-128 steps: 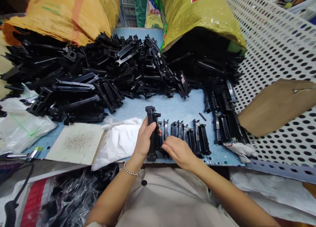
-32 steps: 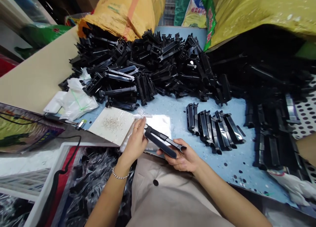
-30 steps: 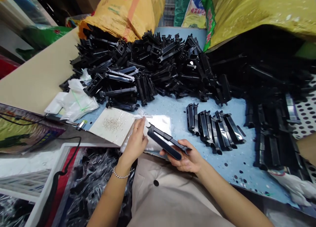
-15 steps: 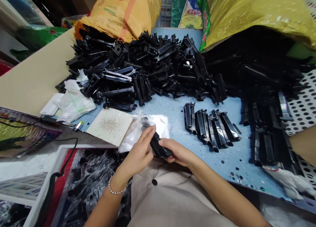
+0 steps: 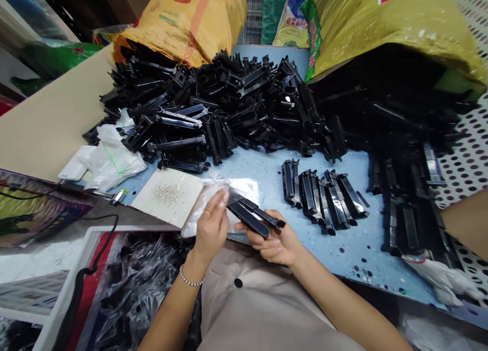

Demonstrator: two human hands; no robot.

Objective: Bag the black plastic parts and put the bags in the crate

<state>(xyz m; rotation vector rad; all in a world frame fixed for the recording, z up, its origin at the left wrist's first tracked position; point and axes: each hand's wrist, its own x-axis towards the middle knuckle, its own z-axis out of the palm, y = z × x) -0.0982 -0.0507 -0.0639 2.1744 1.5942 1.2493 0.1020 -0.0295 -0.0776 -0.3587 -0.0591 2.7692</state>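
Observation:
A long black plastic part (image 5: pixel 254 217) lies in my right hand (image 5: pixel 275 244), which grips its near end from below at the table's front edge. My left hand (image 5: pixel 212 225) pinches a clear plastic bag (image 5: pixel 213 201) over the part's far tip; a ring and a bead bracelet show on that hand and wrist. A row of several like black parts (image 5: pixel 322 196) lies side by side on the blue table (image 5: pixel 267 173), to the right of my hands.
A big heap of black parts (image 5: pixel 213 107) fills the back, spilling from a yellow sack (image 5: pixel 183 20) and a green-yellow sack (image 5: pixel 381 25). A white card with small screws (image 5: pixel 168 196) lies left. Perforated white panel (image 5: pixel 468 152) at right; bagged parts (image 5: pixel 129 295) in a bin below.
Half a second ago both hands were closed together over the part; now the part points out to the right again and my left hand holds the clear bag at its tip.

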